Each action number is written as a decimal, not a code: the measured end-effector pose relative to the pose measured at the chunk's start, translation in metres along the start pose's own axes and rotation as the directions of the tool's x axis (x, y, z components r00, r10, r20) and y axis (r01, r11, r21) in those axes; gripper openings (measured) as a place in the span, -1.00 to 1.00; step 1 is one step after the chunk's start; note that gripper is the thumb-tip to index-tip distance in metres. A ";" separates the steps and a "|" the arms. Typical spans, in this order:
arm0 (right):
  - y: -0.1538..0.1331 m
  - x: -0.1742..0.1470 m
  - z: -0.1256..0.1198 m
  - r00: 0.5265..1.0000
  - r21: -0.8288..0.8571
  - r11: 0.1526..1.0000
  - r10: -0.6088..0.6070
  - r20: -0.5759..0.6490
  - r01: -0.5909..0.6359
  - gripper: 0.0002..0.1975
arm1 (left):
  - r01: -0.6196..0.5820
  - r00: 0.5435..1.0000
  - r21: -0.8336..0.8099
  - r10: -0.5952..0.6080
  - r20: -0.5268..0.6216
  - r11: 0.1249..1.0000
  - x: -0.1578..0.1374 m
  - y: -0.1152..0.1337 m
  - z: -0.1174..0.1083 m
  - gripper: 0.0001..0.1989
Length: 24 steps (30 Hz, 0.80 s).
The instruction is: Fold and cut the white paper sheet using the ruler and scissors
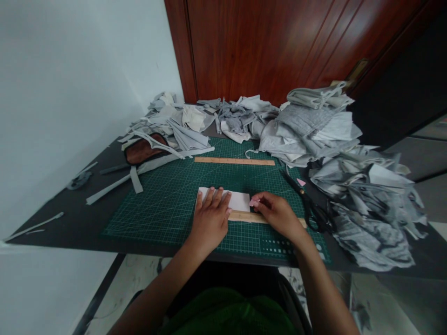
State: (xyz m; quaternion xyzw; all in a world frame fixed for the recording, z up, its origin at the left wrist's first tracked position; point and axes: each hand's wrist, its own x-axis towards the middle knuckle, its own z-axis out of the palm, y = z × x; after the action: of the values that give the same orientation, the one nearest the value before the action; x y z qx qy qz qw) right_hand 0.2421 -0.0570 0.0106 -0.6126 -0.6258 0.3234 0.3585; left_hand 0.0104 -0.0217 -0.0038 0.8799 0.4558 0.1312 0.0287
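My left hand lies flat with its fingers spread, pressing a white rectangular piece of cloth or card onto the green cutting mat. A wooden ruler lies along the near edge of that piece, under my left thumb, and runs to the right beneath my right hand. Between thumb and fingertips my right hand pinches a small piece of pink tailor's chalk at the right edge of the white piece. My palms hide part of the ruler and the white piece.
Black scissors lie on the right beside a pink triangle. Another wooden ruler lies farther back. Grey fabric piles line the back and right. Fabric strips and a brown dark-edged piece are on the left.
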 end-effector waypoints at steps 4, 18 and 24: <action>0.002 0.001 0.000 1.000 0.021 1.000 -0.011 0.014 0.010 -0.85 | -0.008 1.000 0.006 0.008 0.000 1.000 0.000 0.000 -0.001 -0.52; -0.003 0.000 -0.003 0.996 0.050 0.997 -0.062 0.069 0.059 -0.83 | -0.010 1.000 0.024 0.010 -0.015 1.000 0.000 -0.001 0.000 -0.53; -0.001 0.002 -0.002 0.996 -0.004 0.996 -0.085 0.010 0.085 -0.82 | -0.013 1.000 0.034 0.013 -0.004 0.999 0.001 0.000 0.000 -0.53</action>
State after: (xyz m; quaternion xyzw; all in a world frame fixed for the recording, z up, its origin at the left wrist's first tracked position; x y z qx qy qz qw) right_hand 0.2433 -0.0551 0.0121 -0.5845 -0.6540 0.3093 0.3674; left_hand 0.0104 -0.0209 -0.0037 0.8830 0.4521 0.1254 0.0119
